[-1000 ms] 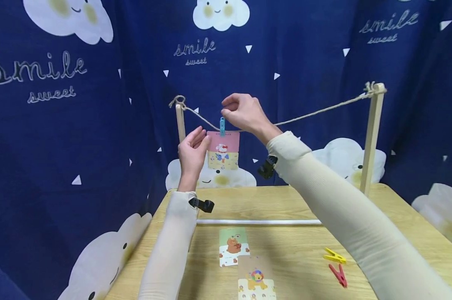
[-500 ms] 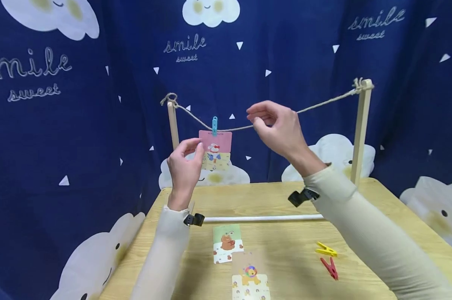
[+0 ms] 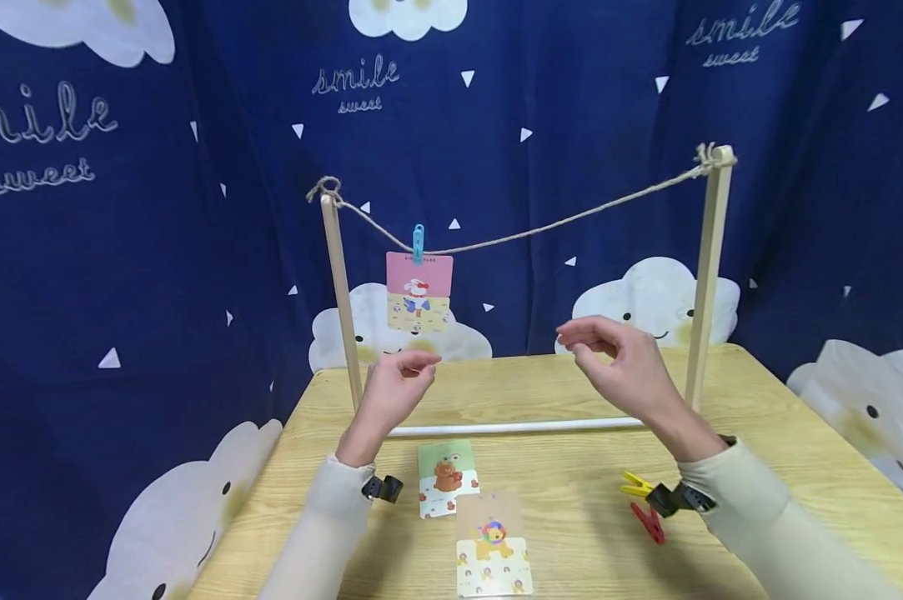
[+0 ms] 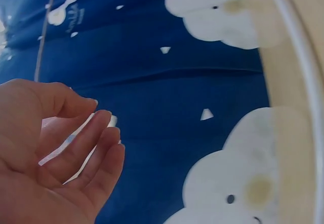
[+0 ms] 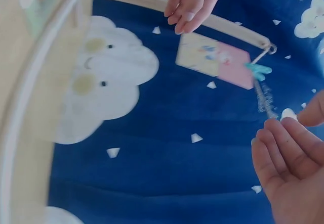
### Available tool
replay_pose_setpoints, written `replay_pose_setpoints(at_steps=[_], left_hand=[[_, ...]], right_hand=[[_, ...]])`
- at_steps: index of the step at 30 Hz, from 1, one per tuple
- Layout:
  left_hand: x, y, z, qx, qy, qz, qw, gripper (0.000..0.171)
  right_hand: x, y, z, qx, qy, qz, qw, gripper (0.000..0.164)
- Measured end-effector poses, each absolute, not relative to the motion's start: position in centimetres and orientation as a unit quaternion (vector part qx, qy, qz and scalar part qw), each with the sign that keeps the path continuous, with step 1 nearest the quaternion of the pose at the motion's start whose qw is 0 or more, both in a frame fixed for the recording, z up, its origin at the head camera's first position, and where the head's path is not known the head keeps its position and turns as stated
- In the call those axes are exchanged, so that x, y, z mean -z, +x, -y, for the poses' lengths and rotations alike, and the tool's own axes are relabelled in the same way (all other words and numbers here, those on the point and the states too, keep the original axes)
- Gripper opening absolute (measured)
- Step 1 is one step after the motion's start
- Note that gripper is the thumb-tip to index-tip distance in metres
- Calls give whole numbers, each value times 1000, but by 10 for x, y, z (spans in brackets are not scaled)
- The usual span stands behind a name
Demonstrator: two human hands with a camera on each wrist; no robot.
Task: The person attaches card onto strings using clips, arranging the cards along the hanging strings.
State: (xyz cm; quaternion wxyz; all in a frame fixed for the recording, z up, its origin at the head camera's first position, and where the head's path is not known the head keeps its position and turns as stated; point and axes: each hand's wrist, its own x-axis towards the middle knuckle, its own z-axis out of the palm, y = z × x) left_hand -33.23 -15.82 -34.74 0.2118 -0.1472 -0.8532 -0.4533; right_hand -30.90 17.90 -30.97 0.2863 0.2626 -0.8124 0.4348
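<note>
A pink and yellow rabbit card [image 3: 418, 292] hangs from the rope [image 3: 541, 230] by a blue clothespin [image 3: 418, 243] near the left post. Just below the card, my left hand [image 3: 397, 385] is in the air, fingers loosely bent and holding nothing. My right hand [image 3: 627, 367] hovers at the right, over the table, also with relaxed fingers and nothing in them. A green bear card [image 3: 448, 479] lies on the table, its corner meeting a brown lion card [image 3: 494, 546]. Beneath the right wrist lie a yellow clothespin [image 3: 635, 484] and a red clothespin [image 3: 649, 523].
Two wooden posts, the left post [image 3: 342, 300] and the right post [image 3: 709, 275], carry the rope. A white bar [image 3: 519, 428] runs low between them across the wooden table [image 3: 571, 542]. A blue cloud-print curtain [image 3: 511, 183] stands behind.
Both hands have come away from the hanging card and clothespin. The right hand moved right and down, the left hand downward. The view has shifted slightly; the card stays hanging.
</note>
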Motion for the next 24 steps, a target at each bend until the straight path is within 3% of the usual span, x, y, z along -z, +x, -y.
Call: replay_pose_setpoints(at_steps=[9, 19, 24], left_hand=[[388, -329, 159, 436, -151, 873, 156, 24], [431, -324, 154, 444, -207, 872, 2, 28], [448, -318, 153, 430, -216, 875, -46, 31]], right_hand=[[371, -307, -206, -415, 224, 853, 223, 26], [421, -305, -243, -397, 202, 877, 181, 23], [438, -306, -261, -372, 194, 892, 165, 23]])
